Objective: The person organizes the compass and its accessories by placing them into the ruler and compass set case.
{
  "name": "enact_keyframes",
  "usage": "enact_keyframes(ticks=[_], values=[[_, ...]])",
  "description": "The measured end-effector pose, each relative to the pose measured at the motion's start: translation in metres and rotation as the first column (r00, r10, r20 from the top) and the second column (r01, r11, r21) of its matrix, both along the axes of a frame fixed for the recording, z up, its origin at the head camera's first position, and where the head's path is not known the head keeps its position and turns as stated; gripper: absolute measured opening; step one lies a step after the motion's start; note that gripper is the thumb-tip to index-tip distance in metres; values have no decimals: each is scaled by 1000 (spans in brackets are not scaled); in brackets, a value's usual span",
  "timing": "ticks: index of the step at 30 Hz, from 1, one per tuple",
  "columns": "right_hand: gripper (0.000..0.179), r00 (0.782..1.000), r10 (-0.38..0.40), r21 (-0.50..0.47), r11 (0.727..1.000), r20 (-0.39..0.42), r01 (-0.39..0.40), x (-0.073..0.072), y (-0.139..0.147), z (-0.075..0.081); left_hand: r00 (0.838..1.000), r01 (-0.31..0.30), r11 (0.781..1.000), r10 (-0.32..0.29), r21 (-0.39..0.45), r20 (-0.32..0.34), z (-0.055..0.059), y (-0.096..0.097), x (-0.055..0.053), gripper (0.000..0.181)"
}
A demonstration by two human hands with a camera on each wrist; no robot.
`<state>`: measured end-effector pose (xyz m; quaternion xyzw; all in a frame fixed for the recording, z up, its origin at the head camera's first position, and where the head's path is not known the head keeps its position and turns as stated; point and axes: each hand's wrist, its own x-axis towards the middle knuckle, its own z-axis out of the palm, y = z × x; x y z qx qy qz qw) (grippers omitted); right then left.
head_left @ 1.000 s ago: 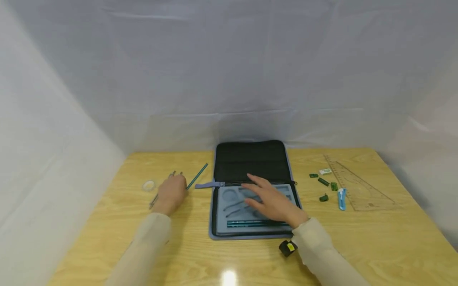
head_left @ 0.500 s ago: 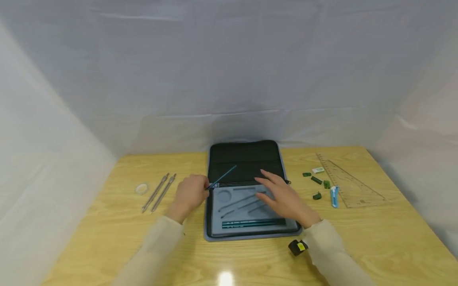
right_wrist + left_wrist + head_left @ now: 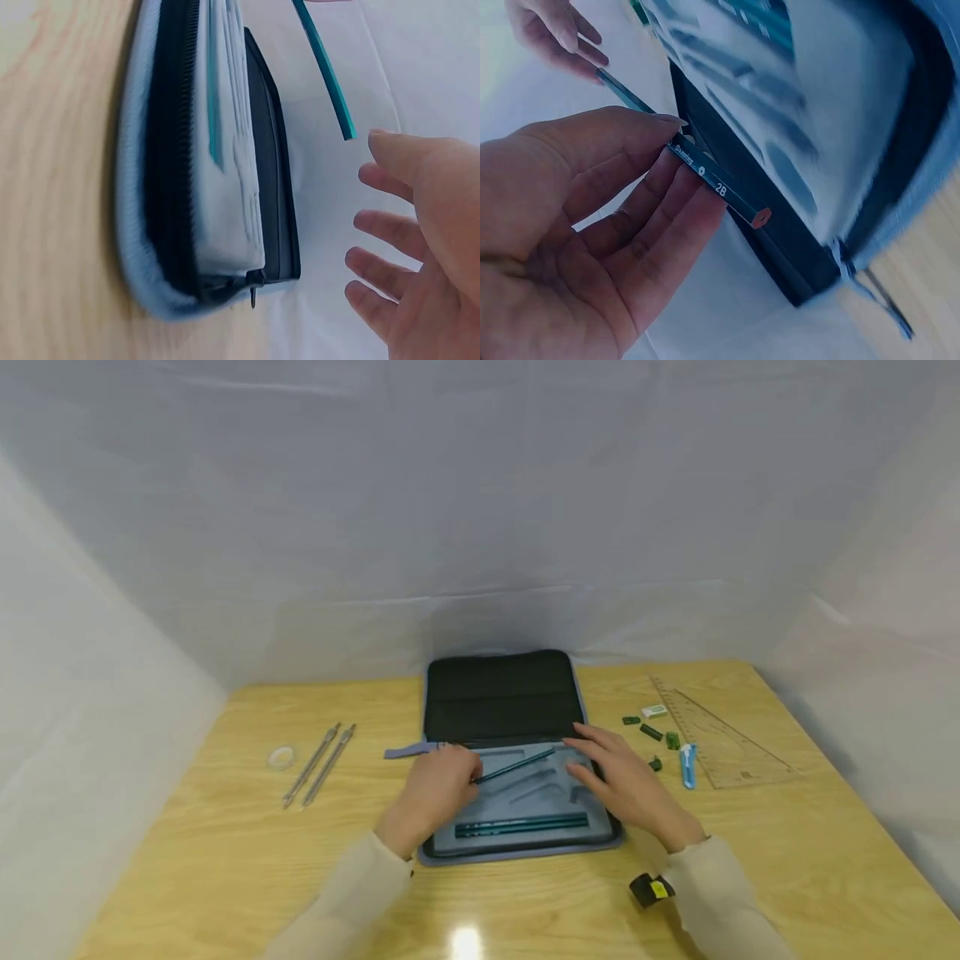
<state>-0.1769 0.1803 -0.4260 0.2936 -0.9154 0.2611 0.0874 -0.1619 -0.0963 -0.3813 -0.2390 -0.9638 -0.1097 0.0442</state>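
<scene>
I'm seeing dark teal on the pencil (image 3: 707, 175) (pale "2B" lettering (image 3: 721, 190) is standing out), while the case (image 3: 502, 722) is showing periwinkle edging (image 3: 525, 857), black lining (image 3: 498, 681) and a grey-blue tray (image 3: 487, 808); yellow wood grain is streaking the table (image 3: 187, 827).

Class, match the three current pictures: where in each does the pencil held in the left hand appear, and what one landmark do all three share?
Head: the held pencil is low, just right of centre, between the left hand and right hand.
Left wrist: the held pencil slants through the middle.
Right wrist: the held pencil enters at the top, right of centre.
Shared landmark: the open case.
</scene>
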Motion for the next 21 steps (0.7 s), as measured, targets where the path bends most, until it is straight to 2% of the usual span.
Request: enact_keyframes(ticks=[4,8,11,15,21], values=[[43,1000,3,6,1000,-24,-3,4,4,-1,1000,29,999,-29,-14,11,-4,8,4,29],[40,1000,2,10,1000,-20,-1,7,8,-4,996,82,996,-81,-27,36,-6,14,9,22],[38,1000,-3,13,1000,-3,3,9,12,-7,990,124,992,-121,-36,65,-6,18,14,32],[36,1000,0,14,1000,11,0,10,16,-12,985,165,986,-163,-28,63,-8,21,19,43],[36,1000,-5,7,1000,28,4,11,20,-17,980,180,983,-177,-21,95,-11,24,25,52]])
